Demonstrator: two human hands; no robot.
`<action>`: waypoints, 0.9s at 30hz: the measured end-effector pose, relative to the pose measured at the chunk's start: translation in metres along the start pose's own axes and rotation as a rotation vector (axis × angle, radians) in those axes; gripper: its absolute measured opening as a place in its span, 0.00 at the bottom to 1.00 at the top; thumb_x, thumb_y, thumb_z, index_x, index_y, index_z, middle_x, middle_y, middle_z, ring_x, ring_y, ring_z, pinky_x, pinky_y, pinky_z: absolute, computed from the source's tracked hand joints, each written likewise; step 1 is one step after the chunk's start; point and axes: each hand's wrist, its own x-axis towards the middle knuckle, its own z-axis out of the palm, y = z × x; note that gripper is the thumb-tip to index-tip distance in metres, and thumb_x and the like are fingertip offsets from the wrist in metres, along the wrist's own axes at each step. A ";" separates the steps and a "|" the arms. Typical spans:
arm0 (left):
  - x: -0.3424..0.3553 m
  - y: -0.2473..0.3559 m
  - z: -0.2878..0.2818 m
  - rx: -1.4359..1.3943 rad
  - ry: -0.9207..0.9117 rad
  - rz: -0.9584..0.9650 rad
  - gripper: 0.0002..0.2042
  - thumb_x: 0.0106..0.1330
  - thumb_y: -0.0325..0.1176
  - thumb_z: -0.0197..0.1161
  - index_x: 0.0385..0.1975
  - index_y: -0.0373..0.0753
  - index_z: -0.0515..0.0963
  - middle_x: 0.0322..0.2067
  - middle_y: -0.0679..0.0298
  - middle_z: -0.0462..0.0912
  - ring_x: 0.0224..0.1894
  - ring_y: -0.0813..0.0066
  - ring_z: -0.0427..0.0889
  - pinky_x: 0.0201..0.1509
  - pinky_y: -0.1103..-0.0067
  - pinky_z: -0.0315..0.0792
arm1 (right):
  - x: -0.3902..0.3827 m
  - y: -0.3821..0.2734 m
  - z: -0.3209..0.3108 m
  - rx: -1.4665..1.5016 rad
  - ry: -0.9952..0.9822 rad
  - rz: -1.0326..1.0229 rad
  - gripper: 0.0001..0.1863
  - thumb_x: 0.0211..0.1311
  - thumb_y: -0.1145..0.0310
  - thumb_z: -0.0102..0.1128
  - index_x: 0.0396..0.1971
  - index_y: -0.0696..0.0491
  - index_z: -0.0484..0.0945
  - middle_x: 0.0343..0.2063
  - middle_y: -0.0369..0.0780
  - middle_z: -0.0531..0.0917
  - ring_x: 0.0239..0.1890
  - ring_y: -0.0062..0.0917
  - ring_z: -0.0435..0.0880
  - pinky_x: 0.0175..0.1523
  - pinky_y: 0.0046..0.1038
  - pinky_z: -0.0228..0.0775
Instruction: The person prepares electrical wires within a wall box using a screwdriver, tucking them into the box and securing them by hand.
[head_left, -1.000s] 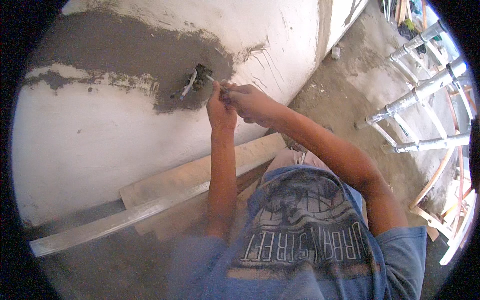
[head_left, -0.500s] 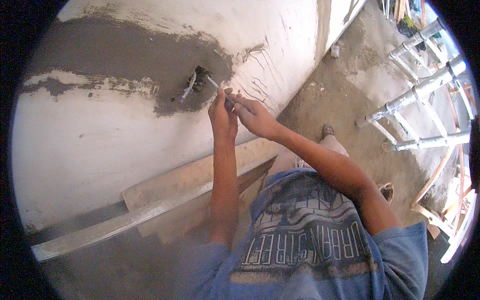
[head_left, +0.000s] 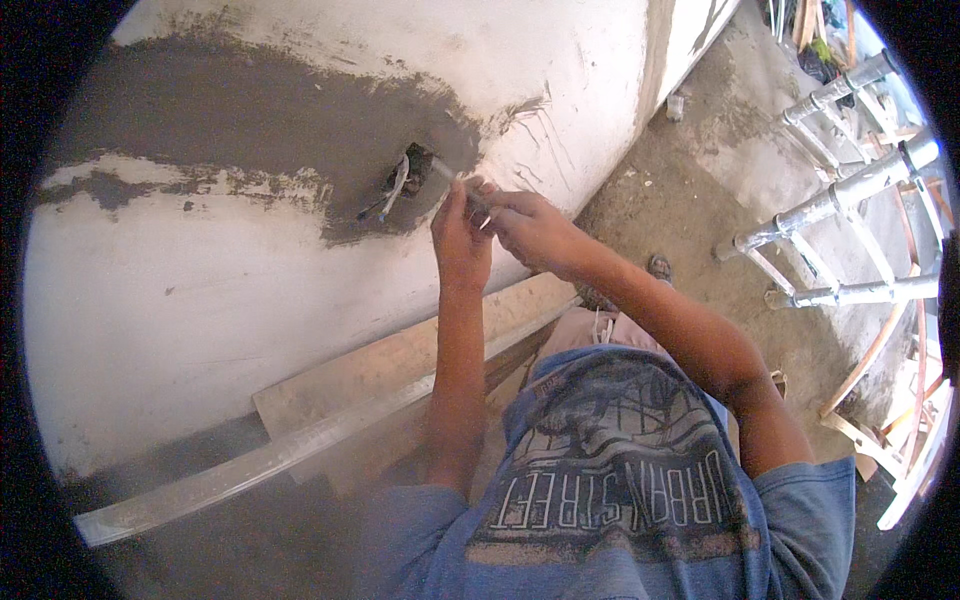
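Observation:
A hole (head_left: 418, 165) in the grey plaster patch (head_left: 250, 130) on the white wall (head_left: 180, 290) has loose whitish cables (head_left: 398, 180) hanging out. A pale grey cable (head_left: 442, 168) runs from it to my hands. My left hand (head_left: 460, 235) pinches this cable just right of and below the hole. My right hand (head_left: 530, 230) is closed beside the left one, touching it, on a small item with a bright metal bit; I cannot make out what it is.
Long boards (head_left: 350, 360) and a metal straightedge (head_left: 180, 492) lie along the wall's foot. Metal ladder-like frames (head_left: 820, 215) stand at the right, with wooden strips (head_left: 905, 430) and clutter near them. My foot (head_left: 659, 268) is on the dusty concrete floor (head_left: 680, 200).
My hands have moved slightly down along the cable, away from the hole, and my right fingers have shifted their grip. The whole view has also shifted a little.

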 end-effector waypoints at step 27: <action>0.015 -0.004 -0.019 -0.078 -0.012 -0.074 0.14 0.71 0.41 0.51 0.37 0.34 0.74 0.35 0.57 0.81 0.37 0.69 0.81 0.39 0.74 0.77 | 0.014 -0.013 -0.007 -0.431 -0.069 -0.136 0.22 0.64 0.71 0.40 0.57 0.64 0.66 0.43 0.56 0.79 0.47 0.43 0.79 0.56 0.35 0.65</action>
